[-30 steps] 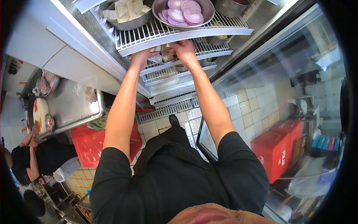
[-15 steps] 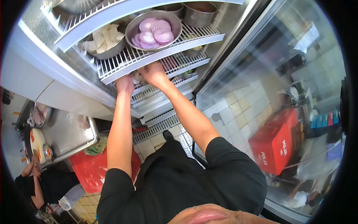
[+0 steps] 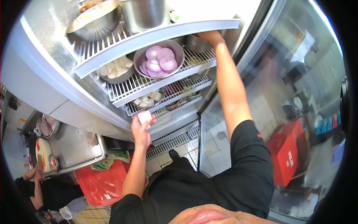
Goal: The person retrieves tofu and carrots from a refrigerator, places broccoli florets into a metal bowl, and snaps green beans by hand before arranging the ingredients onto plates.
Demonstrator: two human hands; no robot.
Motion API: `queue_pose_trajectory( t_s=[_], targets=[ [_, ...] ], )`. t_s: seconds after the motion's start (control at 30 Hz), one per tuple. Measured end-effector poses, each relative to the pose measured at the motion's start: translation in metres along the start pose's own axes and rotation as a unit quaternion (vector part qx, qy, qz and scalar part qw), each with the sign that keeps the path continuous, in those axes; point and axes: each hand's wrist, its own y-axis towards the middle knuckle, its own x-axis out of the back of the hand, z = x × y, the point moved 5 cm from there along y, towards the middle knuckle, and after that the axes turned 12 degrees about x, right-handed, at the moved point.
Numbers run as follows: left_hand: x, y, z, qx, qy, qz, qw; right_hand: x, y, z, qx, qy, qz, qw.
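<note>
My left hand point(image 3: 141, 130) is closed round a white block point(image 3: 145, 118), held in front of the fridge shelves. Just behind it on a lower shelf is a bowl of white cubes point(image 3: 148, 99). My right hand point(image 3: 212, 36) reaches under the upper shelf edge at the rim of a metal pot point(image 3: 196, 45); its fingers are hidden. Left of that pot stands a metal bowl point(image 3: 138, 61) with sliced red onion point(image 3: 159, 59). Another container of white pieces point(image 3: 116, 70) sits farther left.
A tilted metal bowl point(image 3: 97, 27) and a tall pot point(image 3: 144, 15) stand on the upper shelf point(image 3: 156, 31). The glass door point(image 3: 238, 112) is open on the right. At the left, a co-worker's hands point(image 3: 33, 173) are near a cutting board point(image 3: 44, 151) and metal counter point(image 3: 76, 149).
Both hands were together under the onion shelf. My left hand has drawn back with the white block, and my right has moved up and right to the pot. The view has shifted upward.
</note>
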Motion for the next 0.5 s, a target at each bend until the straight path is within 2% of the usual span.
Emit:
queue_pose_trajectory(
  t_s=[0.03, 0.1, 0.27, 0.37, 0.5],
  targets=[
    [0.005, -0.009, 0.008, 0.019, 0.004, 0.010, 1.000, -0.011, 0.008, -0.008, -0.046, 0.069, 0.026, 0.996],
    [0.021, -0.024, 0.024, 0.041, 0.018, 0.021, 0.999, 0.001, 0.013, 0.002, -0.071, 0.064, 0.048, 0.994],
    [0.061, -0.049, 0.040, 0.069, 0.012, -0.031, 0.997, 0.012, 0.017, 0.008, -0.058, 0.049, 0.042, 0.996],
    [0.081, -0.060, 0.037, 0.067, 0.011, -0.059, 0.996, 0.051, 0.016, 0.017, -0.059, 0.138, 0.073, 0.986],
    [0.097, -0.068, 0.042, 0.075, 0.014, -0.074, 0.994, 0.045, 0.021, 0.019, -0.012, 0.062, 0.009, 0.998]
  ],
)
